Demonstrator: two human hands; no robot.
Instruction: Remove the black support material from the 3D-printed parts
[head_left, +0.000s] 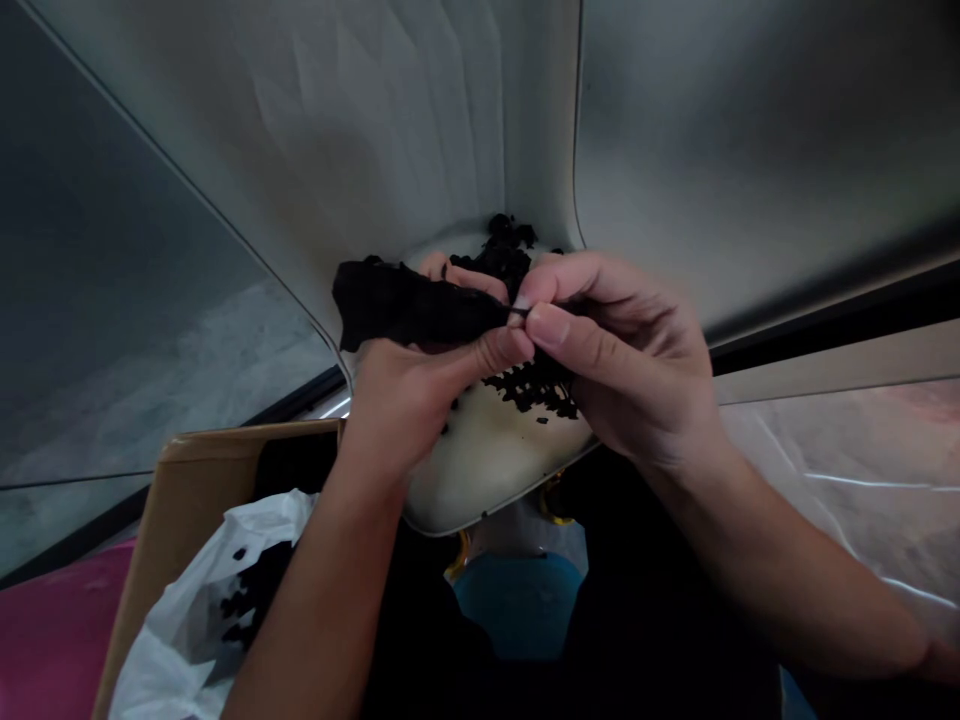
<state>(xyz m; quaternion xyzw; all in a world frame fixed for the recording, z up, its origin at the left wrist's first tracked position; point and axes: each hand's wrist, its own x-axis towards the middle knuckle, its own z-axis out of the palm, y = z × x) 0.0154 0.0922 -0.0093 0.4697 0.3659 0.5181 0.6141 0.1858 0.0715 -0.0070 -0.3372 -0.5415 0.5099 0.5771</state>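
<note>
We see a matte black bundle (416, 308), uneven along its upper edge, tapering from a broad end to a thin strand (517, 311), above a pale surface (499, 465) strewn with black pieces (534, 388); its long axis runs nearly sideways, narrow end rightward. Our left hand (405, 390) curls round it; our right hand (634, 350), closed to a pinch, grips the strand

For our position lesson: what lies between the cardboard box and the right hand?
The left hand and the black material it holds, as the head view shows.
</note>
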